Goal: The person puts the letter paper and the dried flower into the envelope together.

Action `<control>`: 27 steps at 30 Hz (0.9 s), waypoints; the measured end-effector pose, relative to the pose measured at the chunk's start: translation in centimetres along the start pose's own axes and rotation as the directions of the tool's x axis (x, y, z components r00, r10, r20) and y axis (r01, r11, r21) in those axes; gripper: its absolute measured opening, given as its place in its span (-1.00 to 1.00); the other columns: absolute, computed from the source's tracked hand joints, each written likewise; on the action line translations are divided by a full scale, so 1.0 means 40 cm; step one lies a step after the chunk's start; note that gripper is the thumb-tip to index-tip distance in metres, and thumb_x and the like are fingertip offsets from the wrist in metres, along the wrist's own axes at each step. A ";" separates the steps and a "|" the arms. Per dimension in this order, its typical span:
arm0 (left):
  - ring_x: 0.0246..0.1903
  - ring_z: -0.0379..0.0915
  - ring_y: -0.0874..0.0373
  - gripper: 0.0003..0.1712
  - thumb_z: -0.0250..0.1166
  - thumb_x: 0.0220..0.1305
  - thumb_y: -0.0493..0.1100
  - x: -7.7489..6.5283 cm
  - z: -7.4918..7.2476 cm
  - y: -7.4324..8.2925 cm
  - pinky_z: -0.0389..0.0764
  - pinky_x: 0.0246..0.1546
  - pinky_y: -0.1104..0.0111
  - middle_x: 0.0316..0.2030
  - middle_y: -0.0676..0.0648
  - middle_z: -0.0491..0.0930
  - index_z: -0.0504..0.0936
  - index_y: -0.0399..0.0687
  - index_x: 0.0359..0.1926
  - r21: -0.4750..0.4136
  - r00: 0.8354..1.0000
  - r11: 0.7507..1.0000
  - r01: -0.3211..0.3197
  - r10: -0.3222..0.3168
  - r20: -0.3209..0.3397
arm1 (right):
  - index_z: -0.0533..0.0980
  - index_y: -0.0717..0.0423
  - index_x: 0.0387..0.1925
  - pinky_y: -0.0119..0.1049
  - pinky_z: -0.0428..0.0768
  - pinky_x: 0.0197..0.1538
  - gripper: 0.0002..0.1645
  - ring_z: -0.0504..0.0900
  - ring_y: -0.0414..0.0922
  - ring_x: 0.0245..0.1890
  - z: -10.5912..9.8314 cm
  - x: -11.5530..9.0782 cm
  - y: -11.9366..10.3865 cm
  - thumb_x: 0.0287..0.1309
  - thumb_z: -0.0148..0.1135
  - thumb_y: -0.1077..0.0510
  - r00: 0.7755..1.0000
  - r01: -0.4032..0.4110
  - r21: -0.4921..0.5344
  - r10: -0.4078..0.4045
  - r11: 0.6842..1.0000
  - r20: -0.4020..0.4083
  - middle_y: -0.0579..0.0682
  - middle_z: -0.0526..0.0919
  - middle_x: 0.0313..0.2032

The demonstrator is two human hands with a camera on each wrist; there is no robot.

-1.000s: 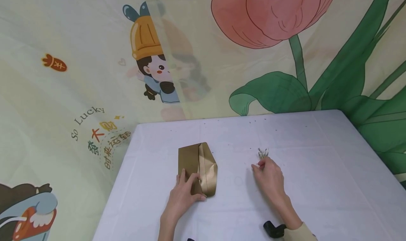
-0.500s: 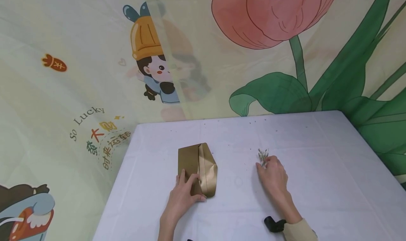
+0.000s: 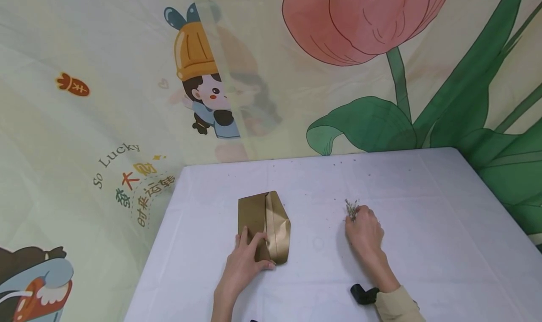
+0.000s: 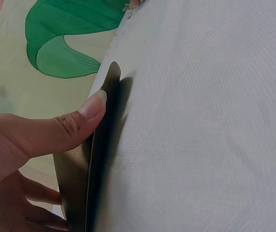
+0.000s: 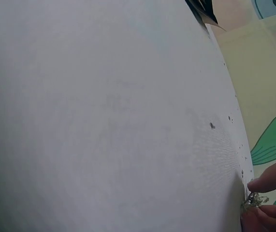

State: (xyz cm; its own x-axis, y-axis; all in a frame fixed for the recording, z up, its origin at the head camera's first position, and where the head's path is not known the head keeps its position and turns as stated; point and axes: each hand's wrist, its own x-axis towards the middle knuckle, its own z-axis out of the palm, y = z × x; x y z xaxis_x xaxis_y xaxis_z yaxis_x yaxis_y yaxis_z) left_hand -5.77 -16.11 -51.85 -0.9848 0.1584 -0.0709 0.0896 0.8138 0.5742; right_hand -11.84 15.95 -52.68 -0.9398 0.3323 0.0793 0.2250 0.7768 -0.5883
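Note:
A gold envelope (image 3: pixel 278 230) with its flap unfolded to the right lies on the white-covered table (image 3: pixel 309 284), left of centre. My left hand (image 3: pixel 241 265) holds it by the near edge, fingertips on its face. The left wrist view shows the thumb (image 4: pixel 92 108) along the edge of the envelope (image 4: pixel 75 179). To the right, my right hand (image 3: pixel 366 232) pinches a small sprig of dried flowers (image 3: pixel 351 210) just over the cloth. In the right wrist view the sprig (image 5: pixel 255 200) appears between thumb and fingers at the lower right edge.
Dark crumbs (image 5: pixel 212 125) are scattered over the cloth, mostly toward the back. A black camera piece (image 3: pixel 363 294) sits at the right wrist beside a beige sleeve (image 3: pixel 398 305). Behind the table hangs a printed backdrop (image 3: pixel 262 77) with a tulip and cartoon figures.
My right hand has shifted slightly right, its fingers closing up beside the sprig, which stays in nearly the same place. The left hand and envelope have kept still.

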 end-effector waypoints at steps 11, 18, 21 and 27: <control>0.34 0.03 -0.78 -0.27 0.59 -0.09 0.19 -0.001 0.000 -0.001 0.48 -0.07 -0.48 0.47 -0.60 0.08 0.49 0.31 0.12 0.000 1.000 1.000 0.003 -0.003 -0.001 | 0.52 0.52 0.03 0.12 0.60 -0.41 -0.61 0.69 0.29 -0.35 -0.014 -0.001 0.000 0.18 0.14 0.37 1.000 0.022 0.025 -0.023 0.999 0.022 0.45 0.65 -0.19; 0.34 0.04 -0.78 -0.29 0.59 -0.08 0.19 -0.003 0.000 -0.002 0.48 -0.07 -0.48 0.47 -0.60 0.09 0.49 0.32 0.10 0.005 1.000 1.000 -0.001 0.001 -0.009 | 0.53 0.47 0.06 0.10 0.61 -0.37 -0.58 0.71 0.23 -0.34 -0.026 -0.007 -0.006 0.17 0.14 0.35 0.999 -0.003 0.047 0.000 0.999 0.054 0.36 0.69 -0.24; 0.35 0.03 -0.77 -0.30 0.59 -0.08 0.19 -0.003 0.001 -0.003 0.48 -0.07 -0.48 0.47 -0.60 0.09 0.49 0.32 0.10 0.005 1.000 1.000 0.000 0.000 -0.007 | 0.53 0.45 0.06 0.11 0.61 -0.33 -0.59 0.71 0.23 -0.31 -0.027 -0.007 -0.009 0.17 0.14 0.34 0.998 -0.009 0.047 0.007 0.999 0.061 0.35 0.70 -0.24; 0.34 0.03 -0.78 -0.28 0.59 -0.09 0.18 -0.001 0.003 -0.004 0.49 -0.06 -0.46 0.47 -0.61 0.09 0.49 0.29 0.12 0.003 1.000 1.000 -0.005 0.005 -0.007 | 0.53 0.41 0.07 0.12 0.61 -0.29 -0.59 0.71 0.22 -0.28 -0.030 -0.011 -0.014 0.18 0.14 0.33 0.997 -0.020 0.048 0.016 0.999 0.081 0.33 0.72 -0.23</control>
State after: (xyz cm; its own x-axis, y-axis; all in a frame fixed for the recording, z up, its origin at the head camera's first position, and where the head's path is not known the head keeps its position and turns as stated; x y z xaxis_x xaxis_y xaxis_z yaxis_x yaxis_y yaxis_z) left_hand -5.72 -16.18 -52.04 -0.9854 0.1588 -0.0621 0.0952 0.8146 0.5722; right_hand -11.25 16.02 -51.41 -0.9538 0.3004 0.0048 0.2309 0.7434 -0.6278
